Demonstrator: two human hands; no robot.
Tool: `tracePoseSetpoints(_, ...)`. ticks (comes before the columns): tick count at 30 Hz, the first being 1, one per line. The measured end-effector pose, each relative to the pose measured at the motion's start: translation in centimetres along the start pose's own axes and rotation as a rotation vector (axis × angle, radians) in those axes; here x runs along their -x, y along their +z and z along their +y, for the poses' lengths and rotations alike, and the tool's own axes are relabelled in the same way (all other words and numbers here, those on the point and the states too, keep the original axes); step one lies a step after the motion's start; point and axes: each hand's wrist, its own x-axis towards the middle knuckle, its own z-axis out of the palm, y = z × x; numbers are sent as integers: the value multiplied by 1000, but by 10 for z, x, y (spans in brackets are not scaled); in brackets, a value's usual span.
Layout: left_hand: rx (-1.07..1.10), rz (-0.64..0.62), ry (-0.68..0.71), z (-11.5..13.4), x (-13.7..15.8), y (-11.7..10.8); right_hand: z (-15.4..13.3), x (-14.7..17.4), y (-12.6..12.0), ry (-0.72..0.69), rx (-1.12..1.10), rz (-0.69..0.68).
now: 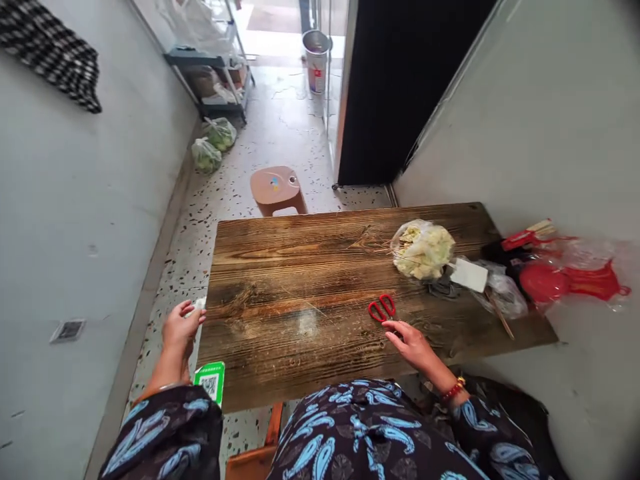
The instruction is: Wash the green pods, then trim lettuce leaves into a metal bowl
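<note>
My left hand (181, 328) is at the left edge of the dark wooden table (300, 293), its fingers closed on a small white thing, perhaps a tissue (199, 304). My right hand (411, 343) lies on the table top with fingers spread, its fingertips just below the red-handled scissors (383, 308), which lie flat. Farther right sits a clear plastic bag of pale cut vegetables (423, 250).
Crumpled plastic bags (500, 290), a white card (469, 275), red plastic items in a bag (570, 277) and chopsticks (540, 228) crowd the table's right end. A brown stool (277, 189) stands beyond the table. A green QR-code tag (211, 380) hangs at the near left corner.
</note>
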Motion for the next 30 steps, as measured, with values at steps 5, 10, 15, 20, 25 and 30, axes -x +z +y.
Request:
tracePoseSetpoints(5, 178, -168, -181, 28, 37, 37, 58, -14, -5, 67, 54, 111)
tracePoseSetpoints(10, 256, -287, -236, 41, 87, 64, 84, -44, 3, 68, 128, 235)
tracePoseSetpoints(15, 237, -495, -328, 51, 143, 110, 78, -64, 33, 85, 235, 276)
tracePoseSetpoints(20, 181, -662, -334, 62, 192, 166, 104, -45, 23, -105, 231, 215)
tracePoseSetpoints(25, 111, -742, -295, 73, 226, 196, 179, -15, -56, 4, 260, 322)
tracePoseSetpoints(30, 69, -748, -310, 90, 248, 204, 221, -22, -145, 132, 283, 568)
